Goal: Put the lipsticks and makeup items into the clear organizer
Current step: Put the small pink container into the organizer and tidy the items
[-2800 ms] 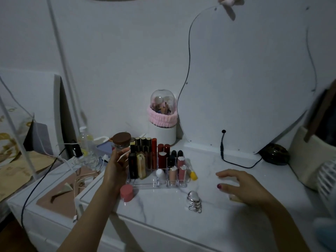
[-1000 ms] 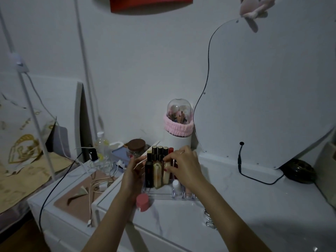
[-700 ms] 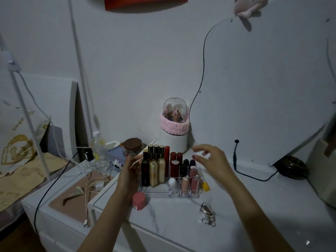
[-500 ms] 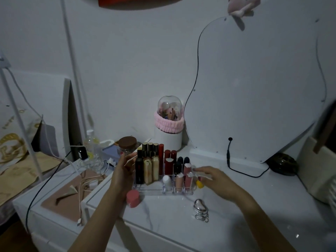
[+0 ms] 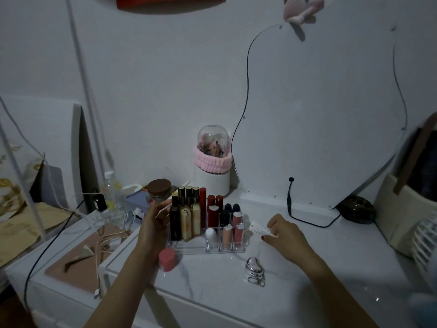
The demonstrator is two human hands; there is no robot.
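Note:
The clear organizer (image 5: pixel 189 250) stands on the white marble top, filled with several upright lipsticks (image 5: pixel 214 211) and tubes. My left hand (image 5: pixel 153 223) holds its left side, fingers against the wall. Just right of the organizer, my right hand (image 5: pixel 286 235) pinches a small white tube (image 5: pixel 259 229) close above the tabletop. A pink round jar (image 5: pixel 167 259) sits in front of the organizer's left corner, below my left wrist. A silver heart-shaped clip (image 5: pixel 255 268) lies in front of its right end.
Behind the organizer stand a white brush holder with a pink band (image 5: pixel 211 162) and a brown-lidded jar (image 5: pixel 159 189). A mirror (image 5: pixel 319 114) leans on the wall, with its black cable (image 5: pixel 307 221) on the top. Tangled cords (image 5: pixel 106 235) lie at left, a white fan (image 5: pixel 425 242) at right.
My right hand left the organizer's slots, swung right and down, and took hold of the white tube beside the organizer. My left hand stayed on the organizer's left side.

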